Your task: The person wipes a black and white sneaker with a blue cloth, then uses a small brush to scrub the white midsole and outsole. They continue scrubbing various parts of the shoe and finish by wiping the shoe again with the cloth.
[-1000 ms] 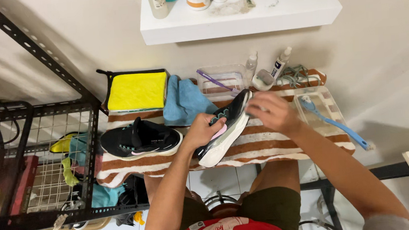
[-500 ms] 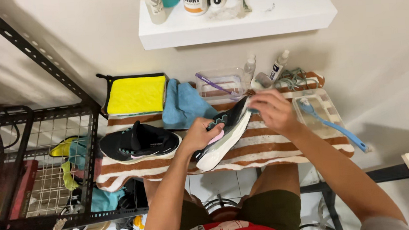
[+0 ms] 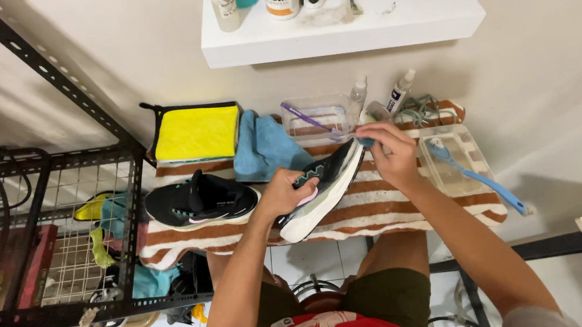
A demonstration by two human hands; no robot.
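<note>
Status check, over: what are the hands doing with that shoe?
Left hand grips black shoe, tilted over striped towel. Right hand presses something small and blue at its toe. Second shoe lies alongside, clear.

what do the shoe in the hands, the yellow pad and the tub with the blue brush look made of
Held shoe: likely knit or mesh fabric upper, matte black, with a pale, smooth foam-like sole. Yellow pad: soft microfibre-looking cloth, fuzzy and dull. Tub: clear hard plastic, see-through with glossy edges.

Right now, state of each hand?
Left hand: closed on the shoe.
Right hand: closed, pinching a small blue thing at the shoe's end.
</note>
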